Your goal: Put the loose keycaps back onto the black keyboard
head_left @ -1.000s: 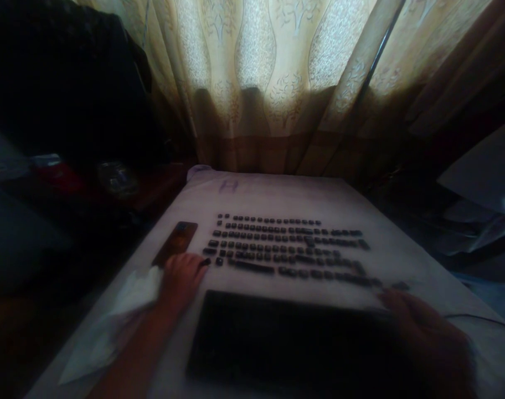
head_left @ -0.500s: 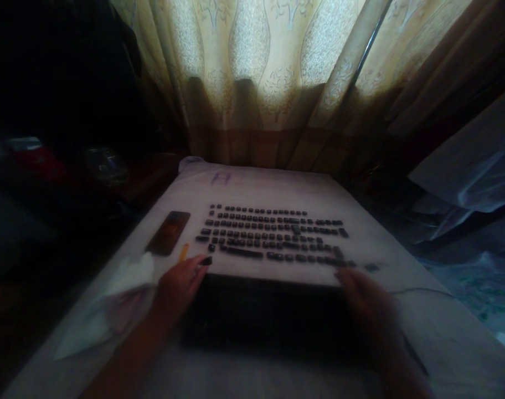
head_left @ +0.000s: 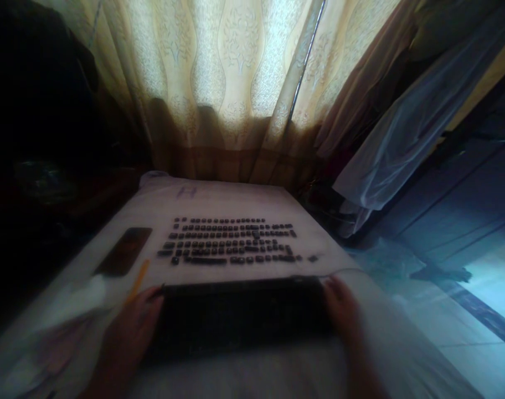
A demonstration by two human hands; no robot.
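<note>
A dark keyboard base (head_left: 244, 318) lies across the front of the table, its surface too dark to show detail. My left hand (head_left: 134, 324) is closed round its left end, the fingers near the upper left corner. At the opposite end my right hand (head_left: 344, 307) grips the side, slightly blurred. Beyond the base, many loose black keycaps (head_left: 222, 244) are laid out in rows, a long space bar (head_left: 206, 260) among those in the nearest row. An orange stick-like thing (head_left: 139, 277) lies just past my left hand.
A dark phone (head_left: 125, 251) rests on the pale table cover (head_left: 231, 199) at the left. Crumpled whitish cloth or plastic (head_left: 70, 316) lies nearer on that side. A thin cable (head_left: 348, 271) runs behind my right hand. Patterned curtains (head_left: 240, 66) hang behind the table.
The view has swung to the right, so the table sits further left. My right hand has come against the base's right end, and my left hand now holds its left end.
</note>
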